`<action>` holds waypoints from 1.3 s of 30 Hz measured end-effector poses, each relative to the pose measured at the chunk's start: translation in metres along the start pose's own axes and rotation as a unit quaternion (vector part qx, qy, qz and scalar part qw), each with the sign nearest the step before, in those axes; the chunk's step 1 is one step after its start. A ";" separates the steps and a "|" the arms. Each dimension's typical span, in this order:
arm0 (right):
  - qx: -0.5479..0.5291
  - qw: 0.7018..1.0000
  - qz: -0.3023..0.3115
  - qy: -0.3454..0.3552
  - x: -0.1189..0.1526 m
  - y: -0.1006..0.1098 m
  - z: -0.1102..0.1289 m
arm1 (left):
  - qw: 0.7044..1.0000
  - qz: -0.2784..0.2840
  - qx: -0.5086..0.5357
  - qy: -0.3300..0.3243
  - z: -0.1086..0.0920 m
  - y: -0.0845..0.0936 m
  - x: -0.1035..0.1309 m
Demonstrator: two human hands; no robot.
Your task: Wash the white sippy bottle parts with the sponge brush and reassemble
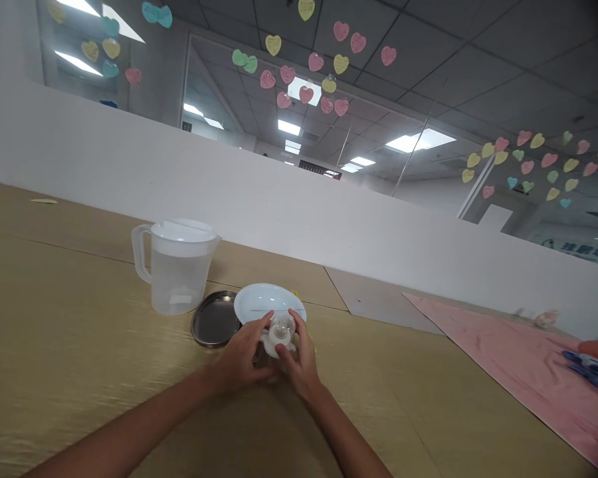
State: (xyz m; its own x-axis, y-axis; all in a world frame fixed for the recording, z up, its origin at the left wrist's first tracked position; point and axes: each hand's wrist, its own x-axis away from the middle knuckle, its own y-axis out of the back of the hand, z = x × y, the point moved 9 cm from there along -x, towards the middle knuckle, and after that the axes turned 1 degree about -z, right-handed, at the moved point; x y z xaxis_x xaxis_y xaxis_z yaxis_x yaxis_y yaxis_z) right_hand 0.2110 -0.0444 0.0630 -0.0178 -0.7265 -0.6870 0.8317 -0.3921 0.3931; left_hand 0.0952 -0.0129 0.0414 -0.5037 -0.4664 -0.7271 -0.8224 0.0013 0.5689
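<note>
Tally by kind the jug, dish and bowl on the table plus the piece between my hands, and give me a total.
Lidded jug: 1
Round metal dish: 1
White bowl: 1
Clear-and-white piece, between left hand and right hand: 1
Total: 4

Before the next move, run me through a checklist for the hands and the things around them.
1. Left hand and right hand both on the clear-and-white piece: ok.
2. Jug upright, lid on: ok.
3. Bowl fully in view: not ok, hands hide its near edge.
4. Metal dish apart from bowl: cannot tell, they overlap in view.
5. Pink cloth away from hands: ok.
</note>
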 end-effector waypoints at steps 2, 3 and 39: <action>0.013 1.000 -0.021 -0.015 -0.001 0.004 -0.003 | 1.000 -0.001 -0.004 -0.004 -0.003 -0.001 0.000; 0.014 0.999 -0.028 -0.026 -0.002 0.005 -0.005 | 1.000 -0.003 -0.008 -0.007 -0.005 -0.001 0.000; -0.029 0.981 -0.168 -0.097 -0.015 0.038 -0.039 | 0.999 -0.002 -0.046 -0.006 -0.012 -0.002 -0.003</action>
State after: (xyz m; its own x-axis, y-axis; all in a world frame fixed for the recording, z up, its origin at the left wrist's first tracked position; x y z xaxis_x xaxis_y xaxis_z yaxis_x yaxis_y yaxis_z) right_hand 0.2643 -0.0263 0.0644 -0.3962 -0.6578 -0.6406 0.7911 -0.5987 0.1256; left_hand 0.1014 -0.0215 0.0474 -0.5037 -0.4552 -0.7342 -0.7970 -0.0829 0.5982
